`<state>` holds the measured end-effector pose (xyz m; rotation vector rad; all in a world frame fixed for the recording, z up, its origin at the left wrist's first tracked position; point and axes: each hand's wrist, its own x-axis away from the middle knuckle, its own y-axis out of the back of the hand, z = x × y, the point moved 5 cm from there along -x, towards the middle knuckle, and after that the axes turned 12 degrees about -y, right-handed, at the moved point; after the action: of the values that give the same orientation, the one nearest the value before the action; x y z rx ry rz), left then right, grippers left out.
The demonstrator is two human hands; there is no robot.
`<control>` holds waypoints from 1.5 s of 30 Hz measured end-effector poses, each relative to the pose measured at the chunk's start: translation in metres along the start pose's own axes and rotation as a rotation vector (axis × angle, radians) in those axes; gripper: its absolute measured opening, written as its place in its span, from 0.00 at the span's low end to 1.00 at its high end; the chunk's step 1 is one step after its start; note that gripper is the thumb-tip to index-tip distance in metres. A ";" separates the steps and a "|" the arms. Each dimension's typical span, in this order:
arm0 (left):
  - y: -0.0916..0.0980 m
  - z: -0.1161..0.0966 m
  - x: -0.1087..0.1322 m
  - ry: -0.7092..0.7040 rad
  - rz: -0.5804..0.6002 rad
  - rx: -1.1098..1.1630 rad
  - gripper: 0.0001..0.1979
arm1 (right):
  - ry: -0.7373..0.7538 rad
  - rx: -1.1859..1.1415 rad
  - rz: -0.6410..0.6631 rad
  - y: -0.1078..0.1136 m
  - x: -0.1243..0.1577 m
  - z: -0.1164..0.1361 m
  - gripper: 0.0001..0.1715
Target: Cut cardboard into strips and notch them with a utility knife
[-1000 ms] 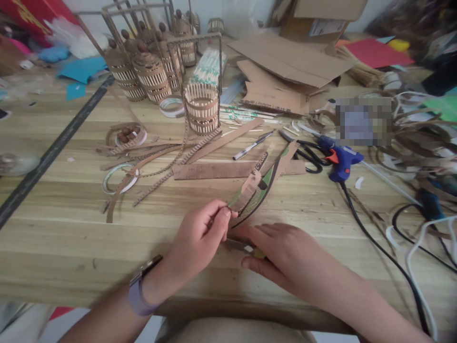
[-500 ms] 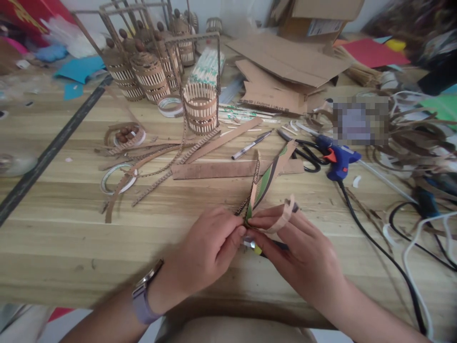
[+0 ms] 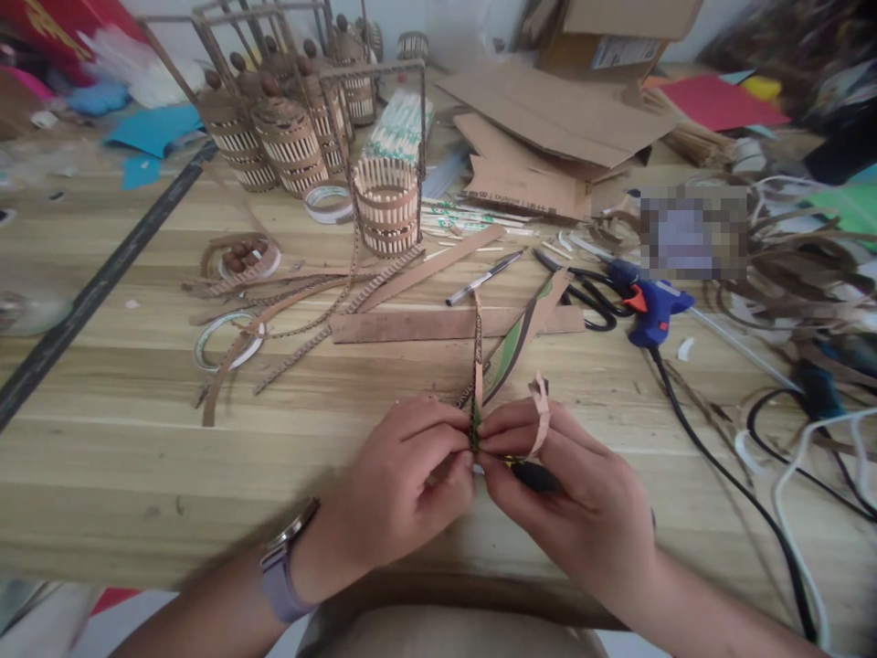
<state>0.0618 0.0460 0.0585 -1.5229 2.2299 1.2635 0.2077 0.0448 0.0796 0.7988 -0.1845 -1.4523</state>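
Note:
My left hand (image 3: 404, 480) and my right hand (image 3: 562, 493) meet over the near part of the wooden table (image 3: 137, 439), both pinching the lower end of a narrow cardboard strip (image 3: 478, 352) that stands up between the fingertips. A second, green-printed strip (image 3: 521, 334) leans away behind it. A curled paper strip (image 3: 541, 416) loops over my right fingers. A dark tool with a yellow part (image 3: 531, 473) lies under my right palm; what it is I cannot make out. A watch (image 3: 284, 562) sits on my left wrist.
A flat cardboard strip (image 3: 411, 326), a pen (image 3: 483, 278), black scissors (image 3: 589, 297) and a blue glue gun (image 3: 650, 306) with its black cord (image 3: 719, 457) lie beyond my hands. Slatted baskets (image 3: 387, 206) and cardboard sheets (image 3: 548, 119) stand at the back. Tape rings (image 3: 229, 340) lie left.
My right hand has come up off the table to meet my left. The cardboard strip has swung from leaning right to standing nearly upright between both hands' fingertips.

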 end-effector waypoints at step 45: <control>0.002 0.012 0.000 0.244 -0.005 0.246 0.10 | -0.149 -0.105 0.129 -0.001 -0.003 -0.018 0.03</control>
<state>0.0563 0.0543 0.0521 -1.6578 2.4166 0.7990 0.2169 0.0542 0.0667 0.5829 -0.2659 -1.3875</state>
